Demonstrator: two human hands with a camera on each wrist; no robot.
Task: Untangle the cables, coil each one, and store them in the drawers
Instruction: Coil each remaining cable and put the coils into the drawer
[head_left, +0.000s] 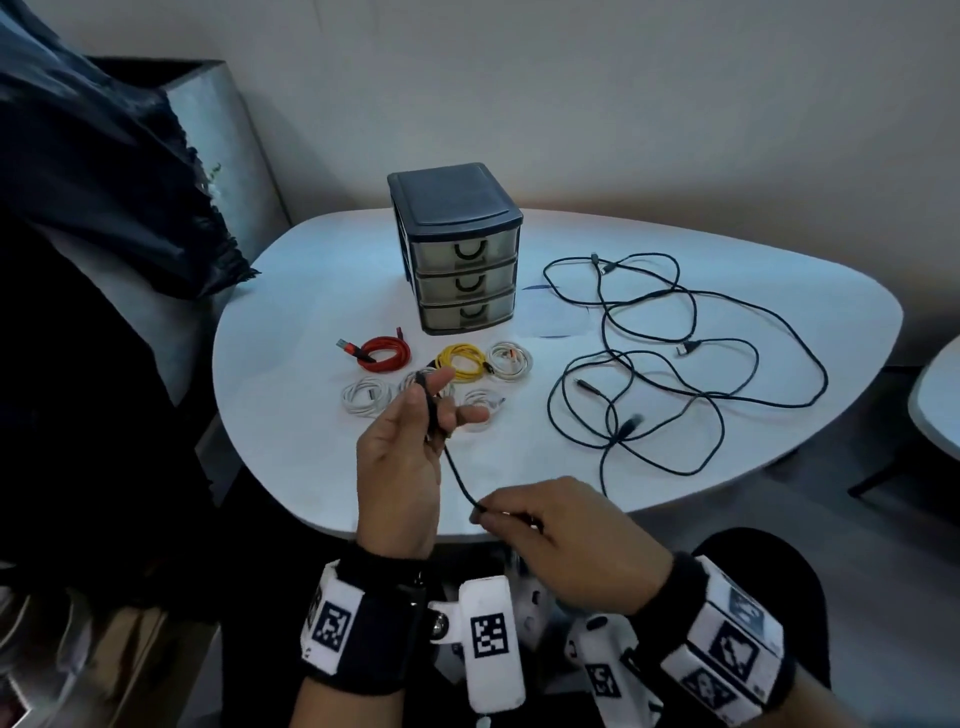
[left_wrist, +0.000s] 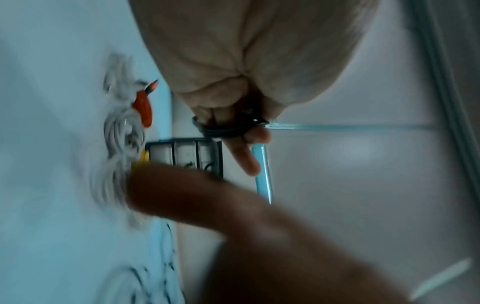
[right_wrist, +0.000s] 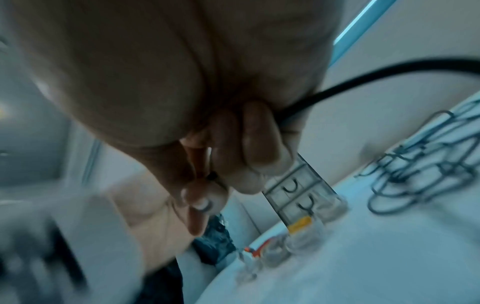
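Observation:
My left hand (head_left: 447, 400) is raised over the near part of the white table (head_left: 291, 426), with a black cable (head_left: 457, 473) looped round its fingers (left_wrist: 246, 156). The loops (left_wrist: 226, 129) show in the left wrist view. That cable runs down to my right hand (head_left: 480, 512), which pinches it between its fingertips (right_wrist: 259, 144) at the table's front edge. A loose tangle of black cables (head_left: 675, 364) lies on the right of the table. A dark three-drawer unit (head_left: 457, 249) stands at the back with all its drawers closed.
In front of the drawers lie coiled cables: red (head_left: 384, 353), yellow (head_left: 462, 361) and several white ones (head_left: 511, 358). A dark cloth (head_left: 104, 182) hangs at the left. A sheet of paper (head_left: 556, 317) lies beside the drawers. A second table (head_left: 940, 405) is at the right edge.

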